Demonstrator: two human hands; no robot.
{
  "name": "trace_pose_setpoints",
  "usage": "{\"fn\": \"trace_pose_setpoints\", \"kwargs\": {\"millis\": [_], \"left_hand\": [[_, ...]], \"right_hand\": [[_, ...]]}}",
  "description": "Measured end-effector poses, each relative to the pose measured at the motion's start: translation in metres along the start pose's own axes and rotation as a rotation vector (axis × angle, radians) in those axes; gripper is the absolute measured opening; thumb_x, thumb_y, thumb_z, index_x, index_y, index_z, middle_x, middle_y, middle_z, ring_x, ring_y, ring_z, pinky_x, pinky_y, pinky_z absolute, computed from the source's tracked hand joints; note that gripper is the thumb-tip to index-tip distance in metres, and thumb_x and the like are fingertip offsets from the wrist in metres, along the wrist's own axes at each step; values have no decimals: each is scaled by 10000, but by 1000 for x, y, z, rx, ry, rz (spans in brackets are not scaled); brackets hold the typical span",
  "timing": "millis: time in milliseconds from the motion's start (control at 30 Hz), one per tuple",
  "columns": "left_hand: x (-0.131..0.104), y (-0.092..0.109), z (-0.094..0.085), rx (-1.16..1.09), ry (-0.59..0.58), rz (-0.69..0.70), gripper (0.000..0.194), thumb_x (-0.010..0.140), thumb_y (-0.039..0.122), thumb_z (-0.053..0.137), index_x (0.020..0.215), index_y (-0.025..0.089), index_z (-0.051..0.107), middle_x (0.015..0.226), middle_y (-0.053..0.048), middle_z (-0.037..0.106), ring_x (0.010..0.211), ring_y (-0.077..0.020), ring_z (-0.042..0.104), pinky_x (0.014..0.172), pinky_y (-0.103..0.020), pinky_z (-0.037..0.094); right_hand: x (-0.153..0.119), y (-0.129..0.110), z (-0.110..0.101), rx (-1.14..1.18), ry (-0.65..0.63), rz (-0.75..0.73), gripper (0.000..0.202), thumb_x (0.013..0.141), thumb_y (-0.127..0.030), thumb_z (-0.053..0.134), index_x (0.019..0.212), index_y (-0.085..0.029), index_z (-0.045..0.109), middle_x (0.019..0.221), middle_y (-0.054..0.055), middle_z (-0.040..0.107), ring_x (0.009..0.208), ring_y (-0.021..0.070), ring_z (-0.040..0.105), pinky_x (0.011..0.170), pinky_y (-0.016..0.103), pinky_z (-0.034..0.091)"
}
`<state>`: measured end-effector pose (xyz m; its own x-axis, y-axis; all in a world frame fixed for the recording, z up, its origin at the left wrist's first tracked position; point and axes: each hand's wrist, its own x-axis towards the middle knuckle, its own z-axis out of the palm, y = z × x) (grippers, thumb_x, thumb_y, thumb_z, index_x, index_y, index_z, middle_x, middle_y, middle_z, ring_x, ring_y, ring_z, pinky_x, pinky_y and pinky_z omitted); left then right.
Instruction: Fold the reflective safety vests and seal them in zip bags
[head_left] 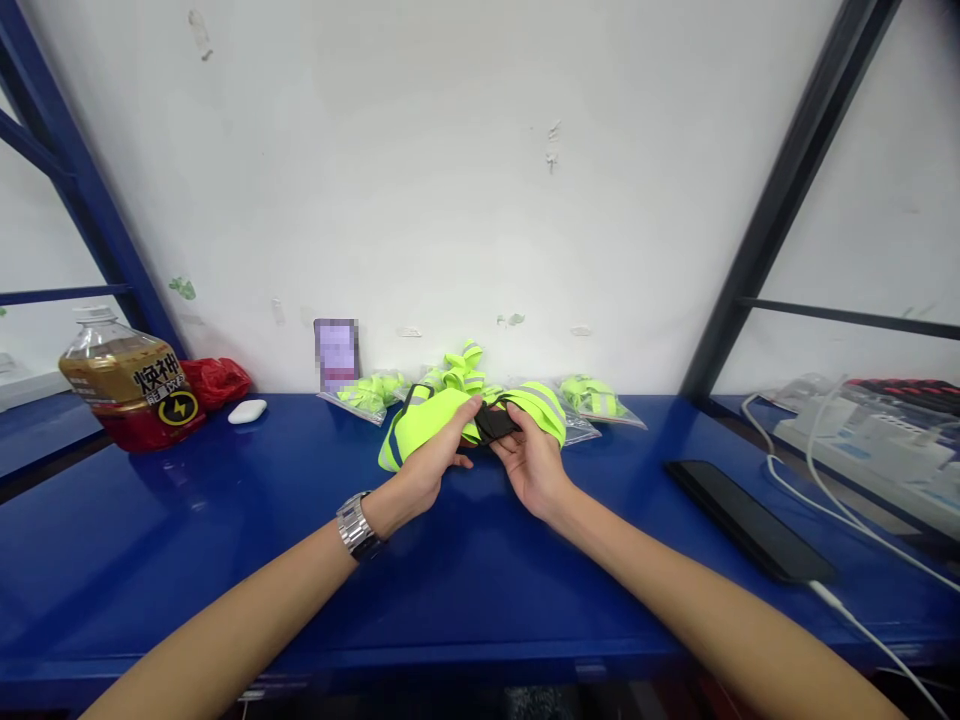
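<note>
A bright yellow-green reflective strap bundle (427,420) with silver stripes and a black middle part is held just above the blue table. My left hand (431,462), with a metal watch on its wrist, grips the bundle left of the black part. On the other side, my right hand (534,462) pinches the black part and the looped yellow-green band beside it. Behind the hands lie more yellow-green straps (465,370). Clear bags with similar straps rest to the left (371,393) and right (592,396) near the wall.
On the blue table (300,600), a large drink bottle (131,385), red plastic bag (217,380) and white case (247,411) are at left. A purple-screened device (337,355) leans against the wall. A black phone (750,520), cables and power strips (885,460) are at right.
</note>
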<state>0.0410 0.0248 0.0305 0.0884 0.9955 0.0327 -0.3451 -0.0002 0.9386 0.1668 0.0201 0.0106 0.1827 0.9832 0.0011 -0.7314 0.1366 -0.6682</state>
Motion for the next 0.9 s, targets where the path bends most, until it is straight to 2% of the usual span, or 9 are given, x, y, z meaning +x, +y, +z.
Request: {"fn": "trace_pose_setpoints", "kwargs": {"millis": [167,233,300,367,433,533,633,800,900], "left_hand": [[-5,-19,-7,242,-185,96,278,712,438,751,810,178,731,642,-34,646,554,-128,529,382,-179,337],[-8,-25,-4,240,-346,100,261,740,413,738,876,191,731,697,-45,670,610,-144,572,444,-190,405],[-11,-27,2,115,-463,98,315,772,406,719,1013,203,703,900,-66,705,794,-169,635,633,-223,501],[-13,-25,10,-91,-433,122,363,804,405,695,1109,212,658,1074,-67,683,1003,-182,624,854,-268,495],[-11,-21,16,-260,-303,159,378,818,368,690,1163,234,618,1123,-42,666,1071,-170,604,948,-285,455],[-2,-14,17,-350,-119,159,347,768,278,728,1100,229,639,1034,-5,689,992,-151,628,915,-273,466],[7,-10,10,-383,-8,111,207,708,235,749,893,170,684,901,-2,702,903,-141,636,856,-251,480],[5,-11,4,-277,-77,128,279,699,289,779,940,177,696,998,-30,706,942,-173,630,794,-262,489],[-2,-17,7,-138,-146,95,323,746,392,740,1010,213,693,1092,-42,689,997,-200,614,707,-247,481]], "right_hand": [[-8,-4,7,40,8,13,146,719,-270,743,800,-190,652,770,15,734,743,162,703,728,267,580],[-13,-4,10,50,-29,36,175,720,-308,746,809,-191,652,776,20,731,768,185,705,709,287,588],[-18,-3,13,58,-62,64,195,725,-316,741,845,-184,662,815,30,734,786,197,705,702,302,593],[-23,0,13,65,-81,87,215,721,-296,747,889,-185,671,838,30,737,763,186,705,719,306,594],[-25,4,13,35,-94,91,254,715,-301,756,928,-189,675,827,26,736,688,166,698,721,308,593],[-24,8,10,-15,-62,43,292,691,-310,772,937,-187,677,866,28,735,666,149,686,734,301,582],[-19,7,9,-10,-42,-37,284,655,-262,785,909,-201,673,945,7,729,837,162,686,815,300,558],[-16,3,11,-39,-174,-134,318,631,-250,796,924,-223,676,997,-15,721,1015,174,640,908,307,511],[-13,5,9,-120,-136,-157,372,592,-242,824,932,-184,685,992,26,726,1004,195,643,896,316,509]]}}
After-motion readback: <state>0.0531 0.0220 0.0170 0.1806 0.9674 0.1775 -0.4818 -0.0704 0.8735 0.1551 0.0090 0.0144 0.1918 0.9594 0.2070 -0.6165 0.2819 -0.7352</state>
